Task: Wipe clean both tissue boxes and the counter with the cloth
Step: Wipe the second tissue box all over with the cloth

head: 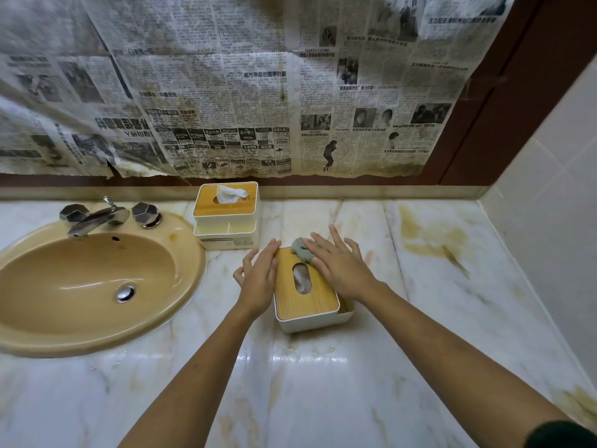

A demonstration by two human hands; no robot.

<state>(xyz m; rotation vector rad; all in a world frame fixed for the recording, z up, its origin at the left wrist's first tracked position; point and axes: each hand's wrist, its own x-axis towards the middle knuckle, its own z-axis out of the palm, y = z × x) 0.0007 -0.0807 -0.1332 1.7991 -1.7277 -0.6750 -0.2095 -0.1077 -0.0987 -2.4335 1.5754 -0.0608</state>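
Marble table (323, 383) is stained right of the sink (80, 286). There a wood-lidded tissue box (310, 305) is steadied by the flat left hand (258, 276), and a grey cloth (301, 248) is pressed on its lid by the flat right hand (339, 263). A second tissue box (226, 218) is set by the sink's far rim.

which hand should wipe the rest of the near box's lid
Right. The right hand presses the cloth flat on the far end of the near tissue box lid, ready to sweep nearer. The left hand has no cloth; it rests on the box's left edge, probably better suited to steadying it.
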